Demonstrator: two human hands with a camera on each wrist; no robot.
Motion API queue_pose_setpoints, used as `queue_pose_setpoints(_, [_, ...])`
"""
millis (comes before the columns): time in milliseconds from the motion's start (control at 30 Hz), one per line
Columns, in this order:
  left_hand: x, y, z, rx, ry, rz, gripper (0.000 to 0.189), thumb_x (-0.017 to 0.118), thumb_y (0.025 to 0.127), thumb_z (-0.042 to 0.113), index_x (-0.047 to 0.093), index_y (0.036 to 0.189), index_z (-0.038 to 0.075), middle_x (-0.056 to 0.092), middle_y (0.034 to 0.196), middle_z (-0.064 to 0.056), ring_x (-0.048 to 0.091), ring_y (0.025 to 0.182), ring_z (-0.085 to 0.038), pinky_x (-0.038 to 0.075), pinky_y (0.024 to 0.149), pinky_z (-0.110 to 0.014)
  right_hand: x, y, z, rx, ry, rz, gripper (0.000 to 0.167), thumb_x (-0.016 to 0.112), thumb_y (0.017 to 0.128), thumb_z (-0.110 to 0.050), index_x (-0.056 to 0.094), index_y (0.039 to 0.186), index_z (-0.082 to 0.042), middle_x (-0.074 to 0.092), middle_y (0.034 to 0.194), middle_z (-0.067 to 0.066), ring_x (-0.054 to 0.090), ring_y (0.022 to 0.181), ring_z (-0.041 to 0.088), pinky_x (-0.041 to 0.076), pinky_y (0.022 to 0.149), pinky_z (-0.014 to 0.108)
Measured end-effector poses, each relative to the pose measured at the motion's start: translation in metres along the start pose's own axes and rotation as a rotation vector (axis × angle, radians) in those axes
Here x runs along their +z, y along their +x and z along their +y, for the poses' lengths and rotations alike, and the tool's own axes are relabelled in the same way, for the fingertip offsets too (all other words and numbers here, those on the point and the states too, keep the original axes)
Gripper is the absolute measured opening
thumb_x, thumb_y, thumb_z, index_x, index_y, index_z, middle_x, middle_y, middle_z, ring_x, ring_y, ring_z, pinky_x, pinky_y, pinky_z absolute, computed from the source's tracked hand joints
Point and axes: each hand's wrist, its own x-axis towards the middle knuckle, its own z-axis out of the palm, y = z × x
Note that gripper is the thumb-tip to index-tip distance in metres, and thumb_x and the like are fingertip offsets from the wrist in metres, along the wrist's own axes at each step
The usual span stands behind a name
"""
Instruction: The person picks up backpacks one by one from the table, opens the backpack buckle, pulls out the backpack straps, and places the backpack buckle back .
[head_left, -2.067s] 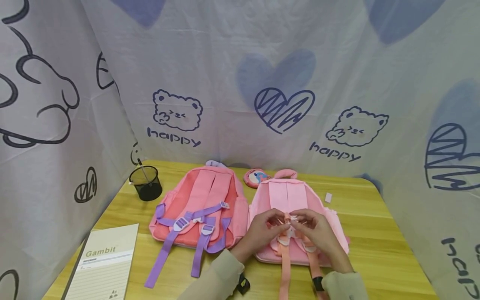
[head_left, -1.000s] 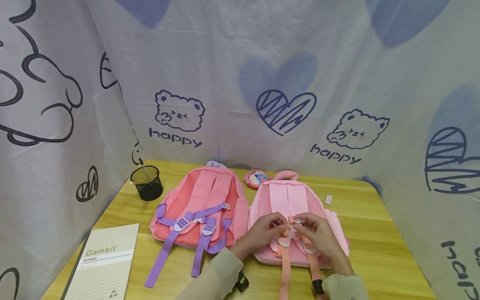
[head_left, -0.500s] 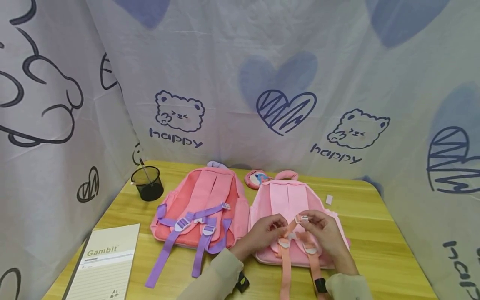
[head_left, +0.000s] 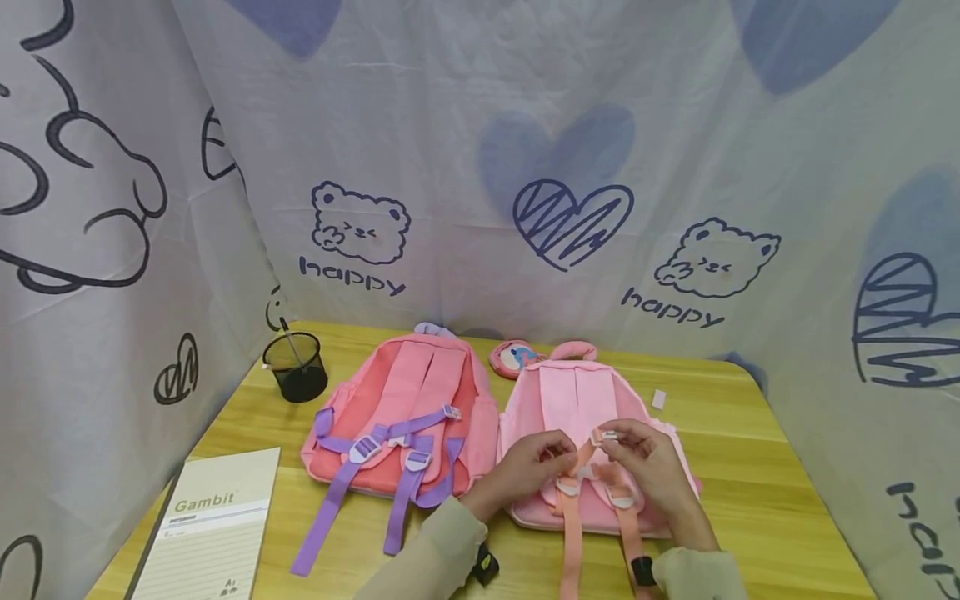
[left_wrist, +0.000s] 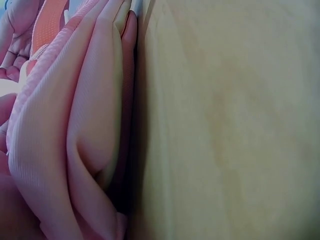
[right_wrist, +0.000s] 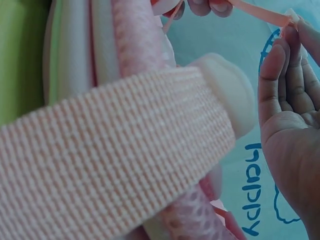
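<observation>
A light pink backpack (head_left: 577, 400) lies on the table with its strap side up. My left hand (head_left: 528, 467) pinches a short orange strap (head_left: 587, 452) above its lower half. At the strap's other end my right hand (head_left: 652, 471) pinches a white plastic buckle (head_left: 606, 436). The right wrist view shows the strap (right_wrist: 265, 12) stretched between both hands, my right hand's (right_wrist: 295, 115) fingertips together on its end. Two orange shoulder straps (head_left: 572, 533) hang toward the front. In the left wrist view the backpack's side (left_wrist: 95, 100) hides most of my left hand.
Left of it lies a coral backpack (head_left: 420, 367) with purple straps. A notebook (head_left: 206, 525) and a black mesh pen cup (head_left: 300, 379) are farther left. Behind the backpacks sits a round pink pouch (head_left: 513, 358). A small pale block (head_left: 658, 399) lies at right.
My hands were close together over the buckle. The right hand has moved slightly right with it, so the orange strap now spans the gap between them. Both backpacks have stayed put.
</observation>
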Motion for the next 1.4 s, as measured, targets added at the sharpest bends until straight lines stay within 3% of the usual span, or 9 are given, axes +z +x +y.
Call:
queue_pose_setpoints(467, [0.001,0.001,-0.001,0.012,0.032,0.013,0.010,0.063,0.104,0.021,0.070,0.103,0.014,0.068,0.087,-0.002,0.057,0.081,0.000,0.049,0.077,-0.020,-0.007,-0.001,0.002,-0.112,0.053,-0.006,0.017,0.066,0.096,0.006,0.067,0.113,0.009,0.068,0.086,-0.010,0.057,0.074,0.001,0.049,0.061,0.023])
queue_pose_setpoints(733, [0.001,0.001,-0.001,0.017,0.020,0.009,0.010,0.063,0.104,0.021,0.071,0.103,0.014,0.068,0.087,-0.003,0.057,0.082,0.000,0.048,0.077,-0.020,-0.006,-0.002,0.003,-0.146,0.146,-0.027,0.016,0.062,0.097,0.011,0.066,0.112,0.012,0.069,0.090,-0.008,0.058,0.075,0.001,0.049,0.061,0.025])
queue_pose_setpoints(967, [0.002,0.001,-0.001,0.013,0.031,0.019,0.011,0.063,0.104,0.020,0.071,0.103,0.013,0.068,0.087,-0.003,0.057,0.082,0.000,0.049,0.077,-0.020,-0.007,-0.002,0.003,-0.133,0.177,-0.038,0.017,0.061,0.097,0.010,0.065,0.113,0.012,0.072,0.094,-0.008,0.064,0.082,0.003,0.054,0.068,0.023])
queue_pose_setpoints(1033, [0.002,0.001,-0.001,0.012,0.036,0.027,0.011,0.063,0.104,0.020,0.070,0.103,0.013,0.068,0.087,-0.004,0.056,0.082,0.000,0.049,0.077,-0.020,-0.008,-0.002,0.003,-0.117,0.164,-0.031,0.017,0.062,0.098,0.009,0.065,0.114,0.012,0.072,0.094,-0.009,0.065,0.083,0.003,0.055,0.069,0.023])
queue_pose_setpoints(1167, [0.002,0.001,-0.001,0.008,0.045,0.038,0.010,0.063,0.105,0.021,0.070,0.103,0.014,0.069,0.087,-0.004,0.056,0.081,0.000,0.048,0.077,-0.020,-0.010,-0.001,0.002,-0.073,0.120,-0.011,0.017,0.064,0.098,0.005,0.066,0.115,0.009,0.071,0.091,-0.009,0.063,0.076,0.005,0.048,0.053,0.027])
queue_pose_setpoints(1233, [0.003,0.000,-0.001,0.007,0.042,0.039,0.011,0.063,0.105,0.022,0.070,0.103,0.015,0.070,0.088,-0.004,0.056,0.082,0.000,0.048,0.078,-0.020,-0.012,0.000,0.000,-0.060,0.075,-0.002,0.019,0.065,0.099,0.002,0.066,0.117,0.008,0.071,0.091,-0.010,0.062,0.075,0.005,0.047,0.051,0.027])
queue_pose_setpoints(1300, [0.003,0.000,-0.001,0.003,0.041,0.038,0.010,0.063,0.104,0.023,0.070,0.104,0.016,0.070,0.090,-0.003,0.057,0.083,-0.001,0.048,0.079,-0.021,-0.015,0.000,-0.001,-0.057,0.031,0.007,0.020,0.066,0.099,0.001,0.066,0.118,0.008,0.070,0.091,-0.010,0.063,0.076,0.006,0.051,0.056,0.026])
queue_pose_setpoints(1400, [0.003,-0.001,-0.002,-0.016,0.045,0.038,0.010,0.066,0.103,0.027,0.070,0.106,0.018,0.071,0.094,-0.001,0.057,0.084,-0.002,0.048,0.079,-0.022,-0.020,0.001,-0.004,-0.050,-0.034,0.031,0.024,0.067,0.099,-0.003,0.066,0.121,0.007,0.070,0.095,-0.012,0.066,0.082,0.006,0.058,0.071,0.024])
